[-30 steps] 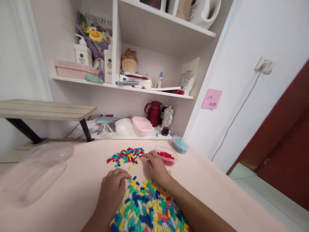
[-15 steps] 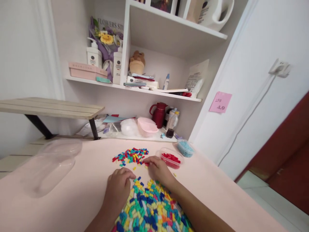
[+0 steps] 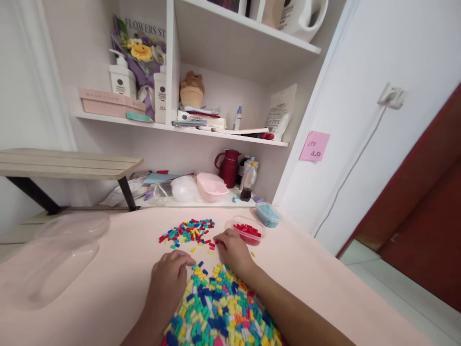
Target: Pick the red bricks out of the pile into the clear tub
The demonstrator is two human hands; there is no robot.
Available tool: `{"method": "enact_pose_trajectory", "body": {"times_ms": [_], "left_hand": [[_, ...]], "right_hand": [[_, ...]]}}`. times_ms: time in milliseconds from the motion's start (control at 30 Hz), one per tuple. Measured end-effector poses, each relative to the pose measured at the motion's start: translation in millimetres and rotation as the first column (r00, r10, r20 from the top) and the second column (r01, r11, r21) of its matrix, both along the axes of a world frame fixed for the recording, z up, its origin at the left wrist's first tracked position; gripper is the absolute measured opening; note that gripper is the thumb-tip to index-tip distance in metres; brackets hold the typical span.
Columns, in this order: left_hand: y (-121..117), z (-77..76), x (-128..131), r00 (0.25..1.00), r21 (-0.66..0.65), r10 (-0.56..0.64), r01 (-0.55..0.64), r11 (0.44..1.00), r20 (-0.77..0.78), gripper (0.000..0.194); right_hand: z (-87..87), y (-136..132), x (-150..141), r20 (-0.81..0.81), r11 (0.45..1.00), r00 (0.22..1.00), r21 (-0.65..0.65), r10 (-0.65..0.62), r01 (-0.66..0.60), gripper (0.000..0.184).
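A large heap of small multicoloured toy bricks (image 3: 219, 302) lies between my forearms. Farther off, a smaller heap of mixed bricks (image 3: 189, 230) is spread on the table. My left hand (image 3: 171, 276) rests at the left edge of the large heap, fingers loosely bent and holding nothing visible. Between the two heaps, my right hand (image 3: 233, 252) pinches what looks like a red toy brick (image 3: 216, 241) at its fingertips. Just beyond that hand stands a clear tub of red bricks (image 3: 248, 231).
Behind the red tub is a clear tub of light blue pieces (image 3: 267, 215). Clear plastic containers (image 3: 68, 259) lie at the left. A dark red jug (image 3: 229, 168), a pink bowl (image 3: 212, 186) and a bottle (image 3: 248, 180) line the back, below white shelves (image 3: 201, 133).
The view has shifted, so the scene sits farther left. My right fingertips have drawn slightly away from the small heap's red bricks. My left hand has stayed nearly in place.
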State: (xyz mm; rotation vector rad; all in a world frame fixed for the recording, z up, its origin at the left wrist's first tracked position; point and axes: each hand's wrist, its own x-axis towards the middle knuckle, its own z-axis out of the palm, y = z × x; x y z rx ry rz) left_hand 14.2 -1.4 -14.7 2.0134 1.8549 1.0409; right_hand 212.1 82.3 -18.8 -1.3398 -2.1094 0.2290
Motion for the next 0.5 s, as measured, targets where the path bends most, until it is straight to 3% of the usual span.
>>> {"method": "enact_pose_trajectory", "body": {"times_ms": [500], "left_hand": [[3.1, 0.7, -2.8, 0.999, -0.016, -0.004, 0.003, 1.0, -0.042, 0.041]], "right_hand": [[5.9, -1.2, -0.5, -0.021, 0.999, 0.999, -0.025, -0.031, 0.031, 0.018]]}}
